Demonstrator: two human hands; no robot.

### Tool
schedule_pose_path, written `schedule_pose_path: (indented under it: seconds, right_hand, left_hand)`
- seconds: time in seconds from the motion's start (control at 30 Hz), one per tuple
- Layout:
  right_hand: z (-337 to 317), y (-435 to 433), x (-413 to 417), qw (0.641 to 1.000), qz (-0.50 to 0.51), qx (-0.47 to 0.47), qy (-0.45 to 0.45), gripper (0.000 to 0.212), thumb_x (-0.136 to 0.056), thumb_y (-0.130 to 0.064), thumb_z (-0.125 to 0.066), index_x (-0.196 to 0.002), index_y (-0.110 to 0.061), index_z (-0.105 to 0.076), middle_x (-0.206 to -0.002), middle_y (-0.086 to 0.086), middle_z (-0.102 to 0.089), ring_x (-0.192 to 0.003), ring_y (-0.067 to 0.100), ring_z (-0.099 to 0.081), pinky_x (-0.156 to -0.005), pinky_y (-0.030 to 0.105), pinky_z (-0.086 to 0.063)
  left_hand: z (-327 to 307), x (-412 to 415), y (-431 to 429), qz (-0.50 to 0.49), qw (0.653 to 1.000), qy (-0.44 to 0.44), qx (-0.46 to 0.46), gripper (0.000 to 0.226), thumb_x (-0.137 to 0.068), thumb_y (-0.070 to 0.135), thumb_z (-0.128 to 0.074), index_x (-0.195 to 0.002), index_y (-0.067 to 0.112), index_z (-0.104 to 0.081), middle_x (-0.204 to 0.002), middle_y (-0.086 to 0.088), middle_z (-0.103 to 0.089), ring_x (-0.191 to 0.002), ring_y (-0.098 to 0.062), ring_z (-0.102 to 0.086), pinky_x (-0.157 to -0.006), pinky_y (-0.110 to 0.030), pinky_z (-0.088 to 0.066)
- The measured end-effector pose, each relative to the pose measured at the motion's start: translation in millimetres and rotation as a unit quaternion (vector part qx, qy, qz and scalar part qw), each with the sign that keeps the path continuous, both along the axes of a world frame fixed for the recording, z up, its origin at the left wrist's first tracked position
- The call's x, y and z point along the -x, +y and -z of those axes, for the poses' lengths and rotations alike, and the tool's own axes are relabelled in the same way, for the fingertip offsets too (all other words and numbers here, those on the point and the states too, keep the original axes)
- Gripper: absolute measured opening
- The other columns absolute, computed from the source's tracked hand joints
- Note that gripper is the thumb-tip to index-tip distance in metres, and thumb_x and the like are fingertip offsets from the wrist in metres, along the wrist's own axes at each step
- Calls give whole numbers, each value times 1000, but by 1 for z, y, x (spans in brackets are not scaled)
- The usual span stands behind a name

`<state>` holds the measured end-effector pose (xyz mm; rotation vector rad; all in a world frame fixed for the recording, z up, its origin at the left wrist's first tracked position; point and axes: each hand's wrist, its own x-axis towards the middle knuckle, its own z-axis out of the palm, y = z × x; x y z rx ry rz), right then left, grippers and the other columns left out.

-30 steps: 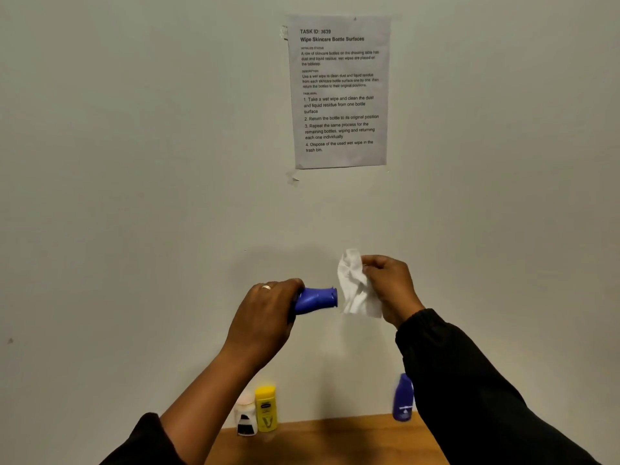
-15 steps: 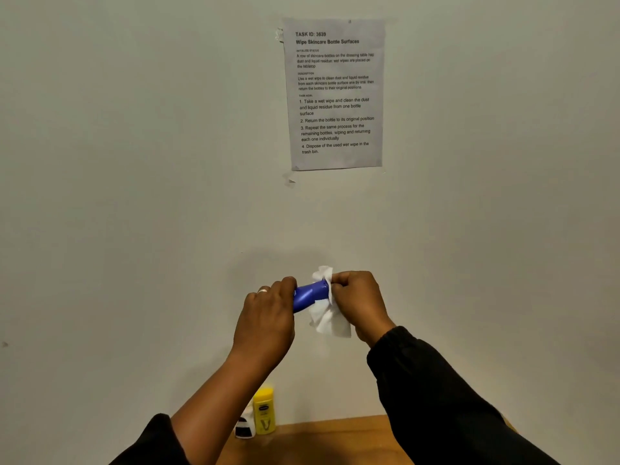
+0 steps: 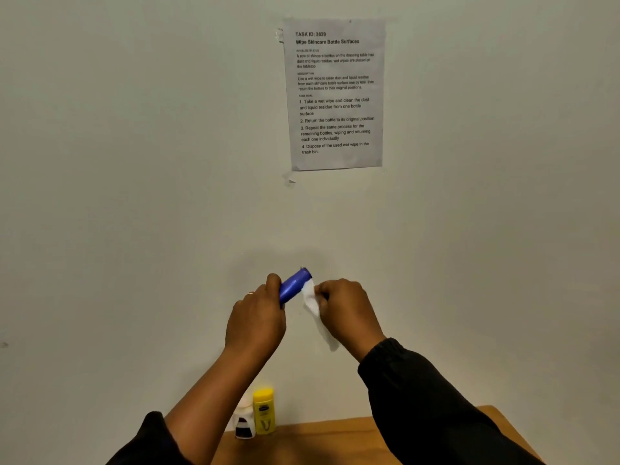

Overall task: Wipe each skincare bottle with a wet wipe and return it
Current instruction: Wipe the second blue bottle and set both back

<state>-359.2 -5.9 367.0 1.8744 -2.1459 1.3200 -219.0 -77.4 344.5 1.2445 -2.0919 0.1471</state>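
My left hand [image 3: 256, 322] grips a blue bottle [image 3: 294, 285] in the air before the wall, its free end tilted up to the right. My right hand [image 3: 347, 312] pinches a white wet wipe [image 3: 315, 307] that touches the bottle's right side and hangs down below it. On the wooden table [image 3: 335, 441], near the wall, a yellow bottle [image 3: 264, 411] stands upright beside a white bottle with a dark label [image 3: 244, 424], which my left forearm partly covers.
A printed task sheet [image 3: 335, 94] is taped to the plain wall above my hands. The table's right edge runs diagonally at the lower right. My dark sleeves fill the bottom corners.
The wipe came against the bottle and slid down its side. The bottle tipped from lying level to pointing up and right. The blue bottle at the table's back right went out of sight behind my right arm.
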Motion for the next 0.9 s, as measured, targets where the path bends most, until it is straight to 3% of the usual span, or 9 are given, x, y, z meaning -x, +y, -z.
schedule_pose_path:
  seconds: [0.1,0.17,0.27,0.43,0.63,0.7,0.77,0.83,0.9]
  right_hand:
    - [6,2,-7,999,1,34,29,25,-99,-29,-52,-109,-16,-71,-96,3,-71,-77,10,-57,-71,14,-39]
    - [9,1,-12,990,10,90,108,20,-96,-24,-58,-110,-15,-70,-98,3,-69,-84,13,-59,-72,16,-44]
    - [10,-5,-17,969,14,144,201,10,-84,-12,-73,-94,-13,-75,-89,2,-65,-82,18,-57,-60,20,-44]
    - [-4,-15,-3,972,79,105,195,8,-87,-13,-66,-93,-16,-71,-90,1,-59,-83,16,-44,-68,23,-35]
    - [7,-2,-8,969,29,93,228,15,-90,-13,-63,-103,-15,-71,-91,0,-57,-83,14,-47,-68,19,-32]
    - [8,0,5,984,54,76,154,17,-95,-18,-56,-104,-15,-70,-90,-3,-51,-83,12,-45,-70,18,-32]
    - [5,-1,18,996,60,67,-17,20,-97,-19,-54,-105,-14,-71,-96,-3,-57,-85,11,-52,-75,17,-38]
    - [-1,-2,25,970,35,86,-225,18,-96,-17,-56,-102,-15,-72,-101,-4,-67,-90,12,-61,-79,21,-45]
    - [-9,0,24,915,-5,108,-390,18,-94,-10,-57,-91,-19,-73,-96,-3,-72,-89,15,-66,-75,23,-51]
  left_hand:
    - [-2,0,-2,-9,1000,0,-1,25,-94,25,-55,-115,24,-41,-89,2,-60,-64,-13,-53,-59,-24,-41]
    - [-5,2,1,-8,1000,-9,10,20,-94,23,-53,-111,23,-42,-83,3,-57,-62,-14,-52,-57,-25,-39]
    - [-8,6,6,13,1000,-8,26,17,-94,23,-52,-109,22,-45,-83,1,-62,-64,-16,-54,-59,-28,-46]
    - [-3,10,14,49,996,-21,66,22,-89,20,-57,-109,26,-48,-88,3,-64,-68,-15,-51,-64,-25,-41]
    - [0,2,2,50,996,63,33,20,-91,28,-62,-103,27,-46,-82,6,-61,-64,-12,-56,-58,-24,-48]
    - [-2,-2,-2,59,991,118,-4,26,-90,30,-64,-110,27,-48,-89,7,-58,-70,-11,-57,-62,-22,-47]
    - [-7,-5,-6,86,982,156,-61,31,-87,31,-68,-113,27,-52,-96,7,-58,-76,-11,-58,-68,-25,-49]
    - [-12,-5,-6,142,953,208,-167,32,-85,31,-71,-113,28,-56,-97,7,-63,-82,-12,-61,-72,-29,-52]
    - [-13,-3,-1,201,907,257,-268,33,-85,26,-72,-115,26,-57,-103,5,-66,-92,-14,-63,-76,-28,-51]
